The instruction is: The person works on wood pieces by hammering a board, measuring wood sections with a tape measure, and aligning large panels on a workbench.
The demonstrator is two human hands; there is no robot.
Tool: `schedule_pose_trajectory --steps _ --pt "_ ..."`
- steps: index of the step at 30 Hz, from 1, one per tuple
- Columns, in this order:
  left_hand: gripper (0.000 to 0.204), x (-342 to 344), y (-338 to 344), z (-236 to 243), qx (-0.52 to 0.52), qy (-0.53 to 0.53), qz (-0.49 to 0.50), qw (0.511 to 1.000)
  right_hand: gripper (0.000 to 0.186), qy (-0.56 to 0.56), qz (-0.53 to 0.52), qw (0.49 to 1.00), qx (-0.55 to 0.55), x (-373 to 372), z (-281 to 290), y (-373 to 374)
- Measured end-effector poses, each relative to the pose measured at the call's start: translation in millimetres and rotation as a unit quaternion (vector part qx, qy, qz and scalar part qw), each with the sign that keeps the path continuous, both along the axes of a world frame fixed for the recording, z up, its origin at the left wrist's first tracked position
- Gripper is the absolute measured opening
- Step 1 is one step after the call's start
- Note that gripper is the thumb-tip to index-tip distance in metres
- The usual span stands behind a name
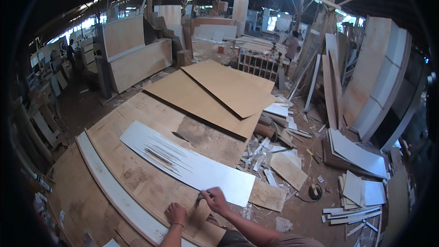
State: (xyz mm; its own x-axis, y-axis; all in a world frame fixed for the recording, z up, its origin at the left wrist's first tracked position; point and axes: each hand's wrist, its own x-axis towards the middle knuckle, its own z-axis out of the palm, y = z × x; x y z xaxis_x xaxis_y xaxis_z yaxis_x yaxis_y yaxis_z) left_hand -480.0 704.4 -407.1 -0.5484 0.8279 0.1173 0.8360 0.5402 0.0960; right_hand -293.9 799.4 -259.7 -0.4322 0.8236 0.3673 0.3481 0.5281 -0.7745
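My right hand (215, 200) is closed around a small dark tool (198, 200), its kind too small to make out, at the near edge of a white panel (219, 176). My left hand (176, 213) lies palm down on the plywood worktop, fingers stretched out, with a thin dark band at the wrist. Several thin brown strips (162, 155) are spread over the white panel. Left of my left hand runs a long white board with wooden edging (107, 180). A dark pointed piece (180, 136) lies beyond the white panel.
Large brown sheets (206, 93) are stacked on the worktop's far end. Offcuts and plastic scraps (263, 155) litter the floor to the right, near a coiled black cable (314, 192). Tall panels (372, 73) lean at the right. A person (291, 45) stands by a far workbench (258, 64).
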Motion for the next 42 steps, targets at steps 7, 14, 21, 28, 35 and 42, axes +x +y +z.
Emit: schedule_pose_trajectory --steps 7,14,21,28,35,42 --pt "0.021 7 -8 28 0.074 -0.067 -0.037 0.994 0.047 0.153 0.036 0.982 -0.109 -66 -5 19" --pt "0.016 0 -17 6 0.026 -0.008 -0.083 0.996 0.054 0.327 0.072 0.924 -0.185 -75 55 30" --pt "0.013 7 -9 15 0.069 -0.014 -0.117 0.991 0.049 0.300 0.047 0.931 -0.202 -60 -44 55" --pt "0.013 4 -9 9 0.041 -0.036 -0.132 0.990 0.045 0.334 0.014 0.906 -0.259 -20 -38 66" --pt "0.012 23 -18 18 0.189 -0.504 0.081 0.839 0.035 0.060 -0.131 0.943 -0.299 84 -38 34" --pt "0.036 12 -35 -37 0.147 -0.464 0.076 0.871 0.052 -0.314 0.113 0.914 -0.231 108 -97 4"
